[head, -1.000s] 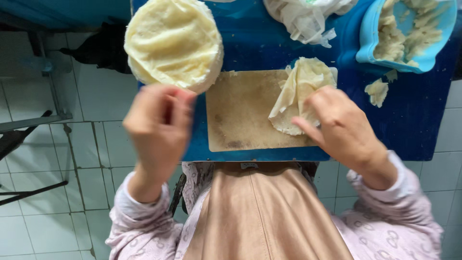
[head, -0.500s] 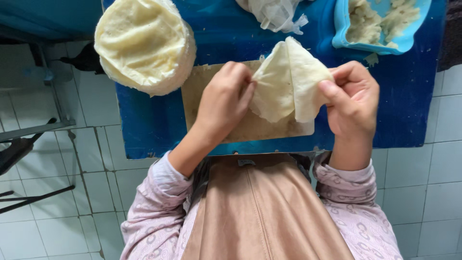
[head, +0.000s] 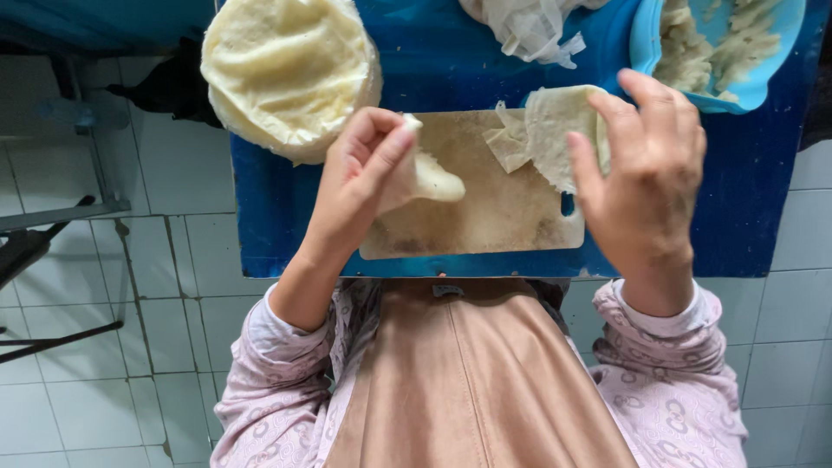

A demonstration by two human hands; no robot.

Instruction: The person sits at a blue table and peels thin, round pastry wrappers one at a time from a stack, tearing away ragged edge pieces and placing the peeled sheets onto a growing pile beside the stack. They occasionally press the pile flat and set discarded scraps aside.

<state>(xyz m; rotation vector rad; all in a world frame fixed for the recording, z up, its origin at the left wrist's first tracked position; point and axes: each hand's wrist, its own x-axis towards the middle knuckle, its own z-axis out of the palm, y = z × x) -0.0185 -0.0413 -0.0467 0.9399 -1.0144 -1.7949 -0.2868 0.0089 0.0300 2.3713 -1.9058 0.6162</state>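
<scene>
My left hand (head: 360,178) grips a torn piece of thin pale wrapper (head: 426,179) over the left part of a worn wooden cutting board (head: 472,227). My right hand (head: 646,169) holds the other, larger piece of wrapper (head: 542,130) above the board's upper right corner, its fingers curled around the sheet's edge. The two pieces are apart. The board lies on a small blue table (head: 277,217) in front of my lap.
A round stack of pale wrappers (head: 286,69) sits at the table's left corner. A blue bowl (head: 646,43) of pale filling is at the upper right, and crumpled clear plastic (head: 533,26) lies at the top. White tiled floor surrounds the table; a black metal frame (head: 35,251) stands to the left.
The single wrapper held between both hands half a second ago has been pulled into two pieces, my left hand moving left with one and my right hand staying right with the other.
</scene>
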